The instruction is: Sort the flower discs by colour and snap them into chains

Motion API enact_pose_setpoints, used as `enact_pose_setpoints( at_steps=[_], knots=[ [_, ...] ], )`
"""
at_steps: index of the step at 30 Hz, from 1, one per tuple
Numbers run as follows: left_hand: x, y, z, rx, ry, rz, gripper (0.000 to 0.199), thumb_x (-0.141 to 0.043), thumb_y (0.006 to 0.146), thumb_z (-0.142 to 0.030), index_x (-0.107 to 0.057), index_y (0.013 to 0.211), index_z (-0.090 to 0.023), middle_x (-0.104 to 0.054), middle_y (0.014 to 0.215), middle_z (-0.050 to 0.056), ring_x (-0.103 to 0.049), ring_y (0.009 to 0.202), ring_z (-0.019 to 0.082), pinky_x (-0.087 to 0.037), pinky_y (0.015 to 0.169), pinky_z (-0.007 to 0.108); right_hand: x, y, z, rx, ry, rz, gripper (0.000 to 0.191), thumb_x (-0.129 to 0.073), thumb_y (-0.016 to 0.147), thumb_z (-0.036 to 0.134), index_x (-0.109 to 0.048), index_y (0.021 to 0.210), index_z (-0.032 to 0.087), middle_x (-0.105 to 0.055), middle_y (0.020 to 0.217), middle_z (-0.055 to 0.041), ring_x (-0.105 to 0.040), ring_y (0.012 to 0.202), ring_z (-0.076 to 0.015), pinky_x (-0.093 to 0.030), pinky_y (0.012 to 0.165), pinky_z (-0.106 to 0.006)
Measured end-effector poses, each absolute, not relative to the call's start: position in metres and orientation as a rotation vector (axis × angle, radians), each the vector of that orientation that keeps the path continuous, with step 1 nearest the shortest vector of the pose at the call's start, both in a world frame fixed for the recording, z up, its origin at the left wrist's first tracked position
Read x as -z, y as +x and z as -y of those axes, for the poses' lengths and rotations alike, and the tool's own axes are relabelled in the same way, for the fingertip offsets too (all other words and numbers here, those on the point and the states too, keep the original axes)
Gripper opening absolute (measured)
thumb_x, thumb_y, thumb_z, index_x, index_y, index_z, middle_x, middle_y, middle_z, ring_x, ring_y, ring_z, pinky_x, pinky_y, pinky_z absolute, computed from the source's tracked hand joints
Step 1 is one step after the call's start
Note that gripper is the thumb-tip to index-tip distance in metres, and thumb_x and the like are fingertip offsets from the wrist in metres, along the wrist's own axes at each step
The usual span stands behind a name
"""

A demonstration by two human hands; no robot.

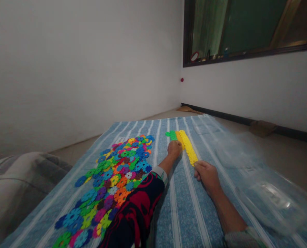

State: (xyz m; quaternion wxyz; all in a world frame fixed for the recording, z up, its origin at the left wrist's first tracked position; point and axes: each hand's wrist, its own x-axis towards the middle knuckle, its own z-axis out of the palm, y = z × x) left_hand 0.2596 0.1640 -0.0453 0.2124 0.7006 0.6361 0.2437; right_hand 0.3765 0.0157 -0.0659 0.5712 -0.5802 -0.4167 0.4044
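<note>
head: container [279, 203] right of yellow strip [188, 148]

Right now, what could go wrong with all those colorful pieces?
The right hand is at the near end of the yellow row, so a bump might push it crooked. The left hand is close to the orange pieces and could nudge them. The patterned sleeve is right by the loose pile and might drag some away.

No readable text, no legible labels, brands or numbers
</note>
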Motion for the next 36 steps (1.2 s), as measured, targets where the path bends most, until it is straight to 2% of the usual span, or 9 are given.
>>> enact_pose_setpoints(
  at_steps=[9, 18, 36],
  knots=[
    [0.048, 0.260, -0.160, -0.671, 2.031, -1.856, 0.027, -0.055, 0.077, -0.014, -0.077, 0.092, -0.019, -0.075, 0.099, 0.009, -0.065, 0.100, 0.021, -0.046, 0.081, 0.025, 0.067, 0.376, -0.016, -0.952, -1.357, 0.968, 0.029, -0.060, 0.072, 0.044, -0.065, 0.071, 0.016, -0.055, 0.044, 0.0040, -0.043, 0.036, -0.0085, -0.033, 0.039, -0.020],
    [0.048, 0.257, -0.150, -0.688, 1.995, -1.939, 0.021, -0.056, 0.076, -0.015, -0.073, 0.088, -0.017, -0.073, 0.094, 0.011, -0.066, 0.092, 0.023, -0.045, 0.075, 0.028, 0.070, 0.377, -0.018, -0.947, -1.359, 0.981, 0.027, -0.060, 0.074, 0.042, -0.065, 0.072, 0.015, -0.055, 0.045, 0.0037, -0.043, 0.037, -0.0077, -0.033, 0.040, -0.019],
    [0.052, 0.252, -0.144, -0.808, 1.935, -1.816, 0.023, -0.052, 0.077, -0.010, -0.072, 0.085, -0.017, -0.073, 0.095, 0.010, -0.065, 0.094, 0.022, -0.044, 0.079, 0.029, 0.068, 0.378, -0.018, -0.956, -1.371, 0.972, 0.029, -0.059, 0.071, 0.043, -0.064, 0.072, 0.015, -0.055, 0.044, 0.0042, -0.043, 0.036, -0.0080, -0.034, 0.039, -0.020]
  ],
)
